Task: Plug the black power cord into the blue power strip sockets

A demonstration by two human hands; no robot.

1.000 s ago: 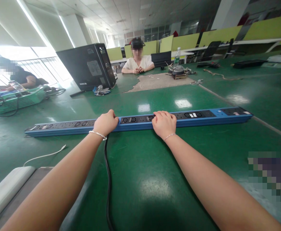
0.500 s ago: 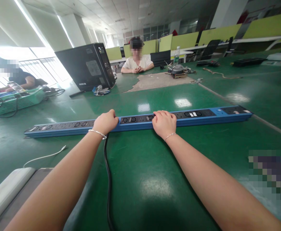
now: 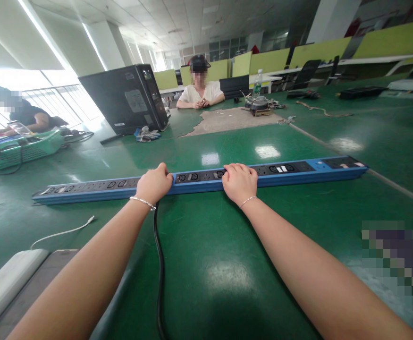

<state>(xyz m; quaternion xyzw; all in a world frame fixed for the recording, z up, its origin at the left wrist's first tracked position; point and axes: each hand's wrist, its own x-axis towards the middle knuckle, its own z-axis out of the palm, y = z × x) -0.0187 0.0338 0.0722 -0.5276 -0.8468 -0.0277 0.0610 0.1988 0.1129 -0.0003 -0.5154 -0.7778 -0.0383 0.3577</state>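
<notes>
A long blue power strip with black socket panels lies across the green table, its left end slightly nearer to me. My left hand is closed over it left of the middle, thumb side toward the sockets. Right of the middle, my right hand has its fingers curled over the top and far edge. Between my hands several sockets show. A black cable comes out beneath my left hand and runs down toward me. The undersides of both hands are hidden.
A black computer case stands at the back left, with gloves beside it. Far left is a green basket. A white cable lies at left. Across the table sits a person near a bottle.
The whole view has shifted very slightly to the left. Both hands keep their places on the power strip, which has not visibly moved on the table.
</notes>
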